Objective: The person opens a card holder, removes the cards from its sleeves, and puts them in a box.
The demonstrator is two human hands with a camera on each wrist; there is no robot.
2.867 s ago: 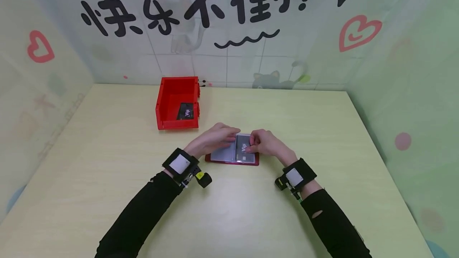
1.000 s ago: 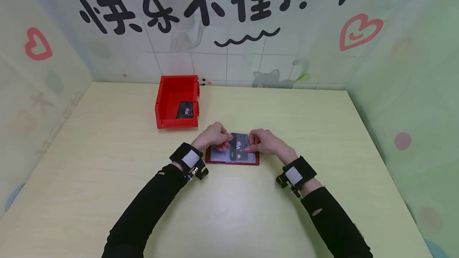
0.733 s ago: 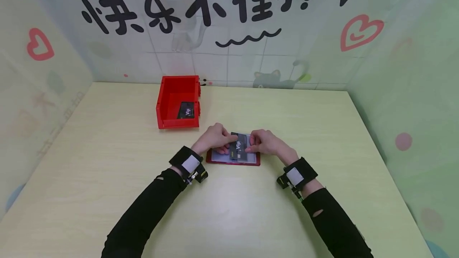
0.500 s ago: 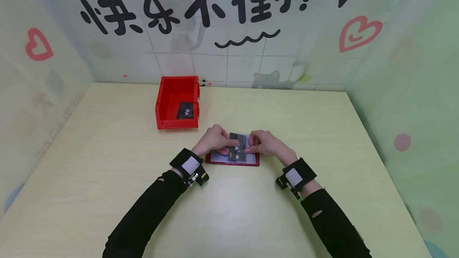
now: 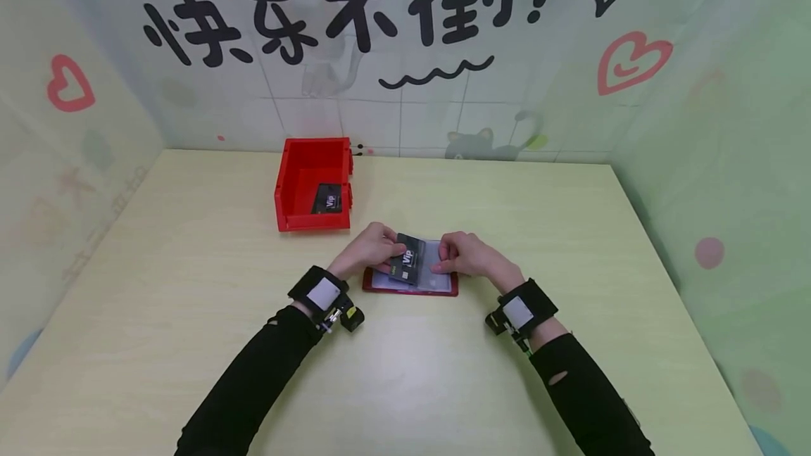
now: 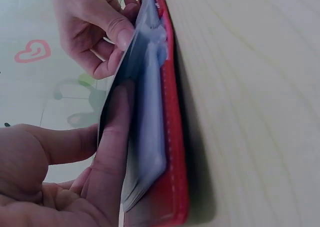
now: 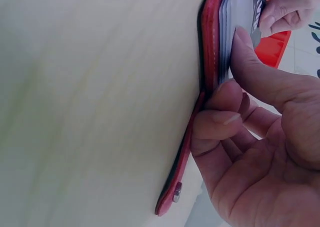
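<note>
A dark card printed "Vip" is tilted over the middle of a red card holder lying open on the table. My left hand pinches the card's left edge between thumb and finger; in the left wrist view a finger lies behind the card, above the clear sleeves. My right hand grips the holder's right side. Seen from the right wrist, its thumb presses on the sleeve stack while the other fingers curl at the red cover.
A red bin stands behind and left of the holder, with another dark "Vip" card inside. The holder's strap with a metal snap extends over the pale table. Printed fabric walls surround the table's back and sides.
My left hand has gone from lying over the left sleeves to pinching the card. The card has shifted left and tilted, baring clear sleeve at right. My right hand has stayed in place.
</note>
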